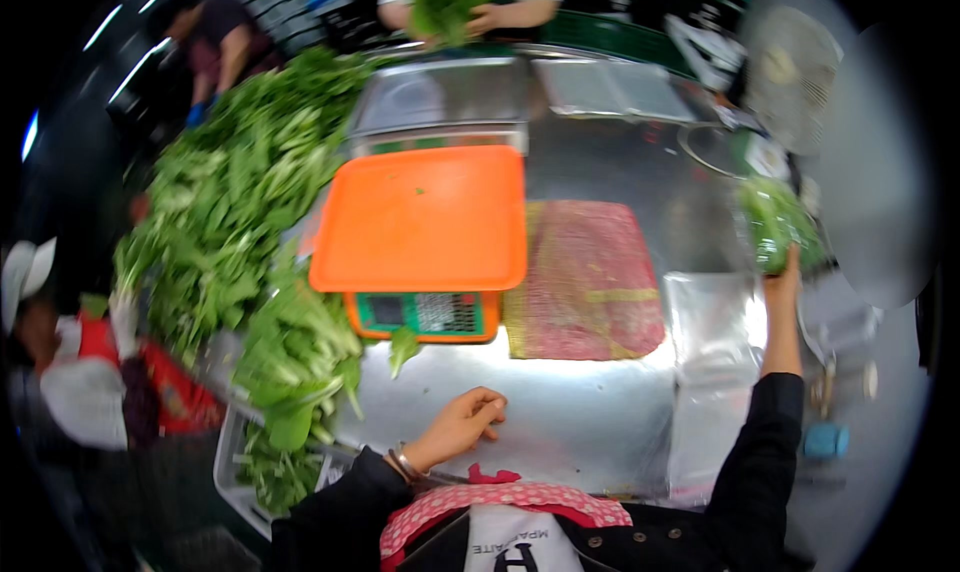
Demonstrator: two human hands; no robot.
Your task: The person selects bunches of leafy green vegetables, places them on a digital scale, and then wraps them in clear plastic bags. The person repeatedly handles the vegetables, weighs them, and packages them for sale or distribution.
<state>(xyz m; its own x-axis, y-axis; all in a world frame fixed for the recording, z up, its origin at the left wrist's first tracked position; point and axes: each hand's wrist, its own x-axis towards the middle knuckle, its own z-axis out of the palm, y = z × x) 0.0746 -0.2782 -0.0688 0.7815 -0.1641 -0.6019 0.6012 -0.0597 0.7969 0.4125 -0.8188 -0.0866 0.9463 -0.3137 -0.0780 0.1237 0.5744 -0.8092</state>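
At the table's right edge, my right hand (pixel 784 268) grips the near end of a clear plastic bag of leafy greens (pixel 776 215). My left hand (pixel 466 424), loosely curled with nothing seen in it, is over the near side of the steel table (pixel 570 399). Beyond that hand stands an orange digital scale (pixel 424 317) topped by an orange plastic tray (pixel 420 223). A single leaf (pixel 403 350) lies against the scale's front. Touching the scale's right side is a folded red and yellow mesh sack (pixel 592 279).
Loose leafy greens (pixel 240 174) are heaped along the left, some in a grey crate (pixel 225 467). Flat clear plastic bags (pixel 712 324) line the right. A second scale (pixel 442 95) stands behind. Across the table a person (pixel 517 13) holds greens; other people are at left. A fan (pixel 791 76) is far right.
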